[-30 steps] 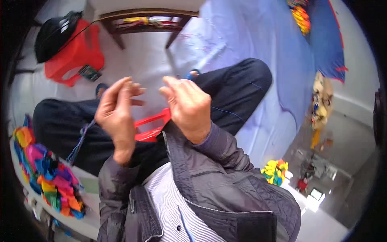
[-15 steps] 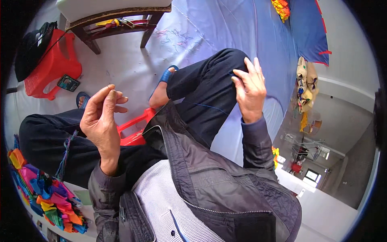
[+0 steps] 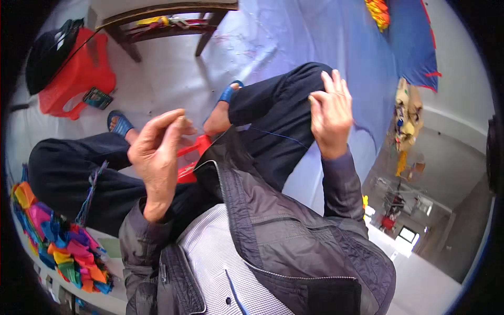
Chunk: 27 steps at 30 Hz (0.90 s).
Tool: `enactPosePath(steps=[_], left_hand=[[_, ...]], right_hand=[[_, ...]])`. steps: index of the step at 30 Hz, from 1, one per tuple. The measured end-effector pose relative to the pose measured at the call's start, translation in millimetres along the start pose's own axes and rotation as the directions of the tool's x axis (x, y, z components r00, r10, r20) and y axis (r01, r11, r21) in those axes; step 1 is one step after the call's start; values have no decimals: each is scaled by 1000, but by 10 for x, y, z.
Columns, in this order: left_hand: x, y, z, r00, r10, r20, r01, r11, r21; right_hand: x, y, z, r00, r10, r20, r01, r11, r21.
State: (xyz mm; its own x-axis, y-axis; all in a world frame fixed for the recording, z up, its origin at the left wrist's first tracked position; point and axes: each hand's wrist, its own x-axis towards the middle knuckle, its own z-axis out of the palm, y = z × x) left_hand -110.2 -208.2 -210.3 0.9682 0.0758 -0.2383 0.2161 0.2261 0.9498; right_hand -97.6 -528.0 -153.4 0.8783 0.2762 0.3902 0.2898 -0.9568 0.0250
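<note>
My left hand [image 3: 160, 160] is raised above my lap, thumb and forefinger pinched together; what they hold is too small to make out. My right hand [image 3: 332, 118], over my right knee, pinches thumb against forefinger, with the other fingers stretched up. A thin blue thread [image 3: 278, 135] curves across my dark right trouser leg between the hands. It seems to belong to the right hand's pinch, though its ends are blurred. On my left thigh lies a bundle of multicoloured threads [image 3: 91, 191], touched by neither hand.
Bright cloth pieces [image 3: 68, 247] are heaped at my left. A red plastic stool [image 3: 86, 73] carries a black cap [image 3: 52, 55], with a phone [image 3: 97, 98] at its edge. Ahead stands a wooden chair [image 3: 168, 10]. Stuffed fabric bags [image 3: 408, 113] and yellow-orange cloth [image 3: 378, 13] are at the right.
My left hand has moved right, toward the middle, still pinched. The right hand keeps its pinch and has shifted little. The whole view has slid slightly, moving the surroundings right and up.
</note>
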Motion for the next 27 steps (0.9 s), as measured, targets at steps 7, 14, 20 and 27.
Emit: enactPosePath(steps=[7, 14, 20, 27], left_hand=[[-100, 104, 230, 988, -89, 129, 106, 986, -132], [-87, 55, 155, 995, -75, 64, 84, 982, -167], [-80, 32, 105, 998, -48, 33, 52, 990, -135], [-76, 11, 104, 999, 15, 31, -11, 991, -136]], right_hand=[[283, -1439, -166, 923, 357, 145, -353, 632, 690], [362, -1740, 219, 936, 341, 86, -288, 602, 745], [395, -1817, 285, 946, 325, 17, -242, 667, 704], [410, -1824, 300, 947, 321, 4, -233, 677, 698]])
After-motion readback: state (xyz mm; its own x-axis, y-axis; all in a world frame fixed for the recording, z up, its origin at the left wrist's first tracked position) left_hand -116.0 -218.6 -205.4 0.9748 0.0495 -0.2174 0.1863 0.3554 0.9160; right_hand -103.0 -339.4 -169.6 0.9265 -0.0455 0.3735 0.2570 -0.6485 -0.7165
